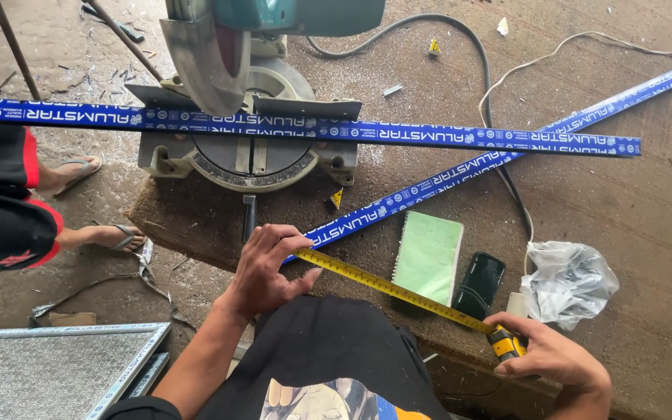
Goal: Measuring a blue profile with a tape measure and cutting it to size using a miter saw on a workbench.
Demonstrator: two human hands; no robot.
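At bench centre, left hand [266, 268] fingers pin the tape measure [390, 289] — blade running toward four o'clock — right hand [554, 358] grips its case.

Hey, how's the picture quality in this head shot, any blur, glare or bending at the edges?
Head view: soft, even daylight with faint shadows; left hand, tape measure and right hand are sharp; mild sheen on the plastic bag and saw guard; the long blue strip bows slightly, suggesting wide-angle distortion.

My rig: black T-shirt [328, 342] with a colourful cartoon print on the front; forearms bare, both hands [262, 272] ungloved, no watch or rings visible
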